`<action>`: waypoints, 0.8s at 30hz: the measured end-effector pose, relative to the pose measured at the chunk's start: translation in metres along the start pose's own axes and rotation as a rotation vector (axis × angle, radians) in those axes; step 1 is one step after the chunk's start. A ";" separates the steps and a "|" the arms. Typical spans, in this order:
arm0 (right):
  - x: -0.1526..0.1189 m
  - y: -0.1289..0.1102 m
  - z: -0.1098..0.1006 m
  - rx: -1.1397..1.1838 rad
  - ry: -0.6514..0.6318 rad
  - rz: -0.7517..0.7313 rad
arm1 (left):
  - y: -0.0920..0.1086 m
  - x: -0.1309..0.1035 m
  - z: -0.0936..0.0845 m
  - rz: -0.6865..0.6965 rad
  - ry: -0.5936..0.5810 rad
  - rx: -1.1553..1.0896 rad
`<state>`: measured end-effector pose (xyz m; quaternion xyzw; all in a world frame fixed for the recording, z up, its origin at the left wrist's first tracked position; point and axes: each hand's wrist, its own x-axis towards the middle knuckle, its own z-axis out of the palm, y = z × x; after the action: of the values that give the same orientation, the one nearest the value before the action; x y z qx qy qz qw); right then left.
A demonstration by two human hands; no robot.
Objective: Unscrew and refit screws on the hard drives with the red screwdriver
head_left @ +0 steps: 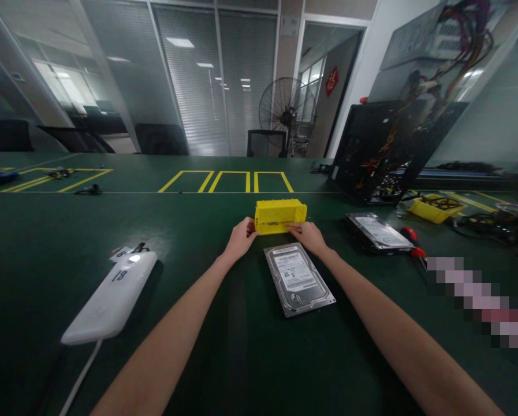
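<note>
A small yellow plastic bin (280, 215) stands on the green table ahead of me, its hollow side seemingly facing me. My left hand (241, 236) has its fingers closed on the bin's left end. On the lower right part of the bin, my right hand (308, 236) grips the edge between thumb and fingers. Just in front of the bin, between my forearms, a silver hard drive (297, 277) lies label up, touched by neither hand. Another hard drive (377, 232) rests to the right of my right hand.
A white device (111, 297) marked 18, with a cable, lies at left. An opened black computer case (384, 150) stands at back right, near a second yellow bin (436, 207) and cables (496, 225). Red-handled tools (414, 242) lie beside the farther drive. Yellow tape (228, 172) marks the table.
</note>
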<state>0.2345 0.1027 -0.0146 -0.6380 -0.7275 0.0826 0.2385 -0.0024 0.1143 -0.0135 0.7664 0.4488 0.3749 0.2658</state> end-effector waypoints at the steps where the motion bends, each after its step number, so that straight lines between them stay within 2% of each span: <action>1: 0.000 0.001 0.000 0.009 0.012 0.007 | 0.000 -0.001 0.000 -0.002 -0.003 -0.002; 8: 0.003 0.010 0.004 0.122 0.078 0.057 | 0.005 -0.001 -0.001 -0.030 -0.003 0.002; 12: 0.004 0.003 0.004 0.249 0.103 0.012 | 0.007 -0.002 0.000 -0.016 0.017 0.011; 14: 0.001 -0.007 0.002 0.306 0.067 -0.043 | 0.010 -0.004 -0.002 0.005 0.095 0.037; 17: -0.007 -0.027 -0.007 0.343 -0.024 -0.137 | 0.018 -0.007 -0.007 0.035 0.285 0.121; 18: -0.009 -0.034 -0.011 0.334 -0.037 -0.167 | 0.022 -0.008 -0.009 0.049 0.300 0.144; 19: -0.012 -0.041 -0.014 0.308 -0.035 -0.196 | 0.025 -0.009 -0.011 0.067 0.266 0.162; 20: -0.015 -0.047 -0.018 0.268 -0.031 -0.229 | 0.029 -0.011 -0.013 0.089 0.182 0.176; 23: -0.024 -0.058 -0.023 0.140 -0.069 -0.341 | 0.038 -0.023 -0.015 0.127 -0.183 0.203; 24: -0.027 -0.059 -0.023 0.116 -0.084 -0.369 | 0.041 -0.029 -0.015 0.124 -0.267 0.210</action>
<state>0.1939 0.0622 0.0238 -0.4751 -0.8353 0.1060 0.2554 -0.0037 0.0707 0.0157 0.8590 0.3981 0.2368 0.2179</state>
